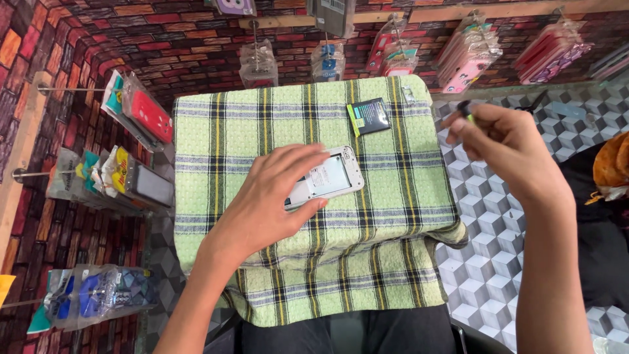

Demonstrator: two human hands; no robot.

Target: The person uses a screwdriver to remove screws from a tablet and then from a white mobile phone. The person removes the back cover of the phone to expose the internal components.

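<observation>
A white phone (333, 177) lies with its back cover off on a green checked cloth (275, 118). My left hand (268, 196) rests over the phone's near end, thumb under its edge and fingers spread on top. My right hand (508, 144) is raised off the right side of the cloth, its fingertips pinched on a small dark tool with a green tip (465, 110). A black phone battery (368, 116) lies on the cloth beyond the phone, apart from both hands.
Packaged phone cases (468, 56) hang on pegs along the brick-patterned wall at the back. More packets (141, 111) hang on the left wall. A cube-patterned surface (491, 275) lies to the right, with an orange item (612, 164) at its far edge.
</observation>
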